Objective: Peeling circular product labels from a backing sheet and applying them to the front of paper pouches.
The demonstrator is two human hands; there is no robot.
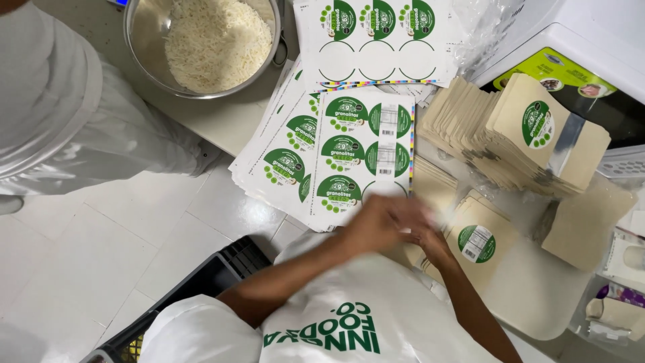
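My left hand [377, 225] and my right hand [428, 234] meet, blurred by motion, at the lower right corner of the top sheet of round green labels [363, 151]. Their fingers are bunched together, and I cannot tell what is between them. The sheet's lowest right circle looks partly bare. Just right of my right hand lies a tan pouch [478, 243] with a green label stuck on it, on top of other flat pouches. My white apron [349, 316] fills the bottom of the view.
A fanned stack of labelled tan pouches [517, 134] lies at the right. Another label sheet [376, 40] with bare circles lies at the top. A steel bowl of white shreds [208, 40] stands beside a person in white [60, 101]. A black crate [201, 286] sits below.
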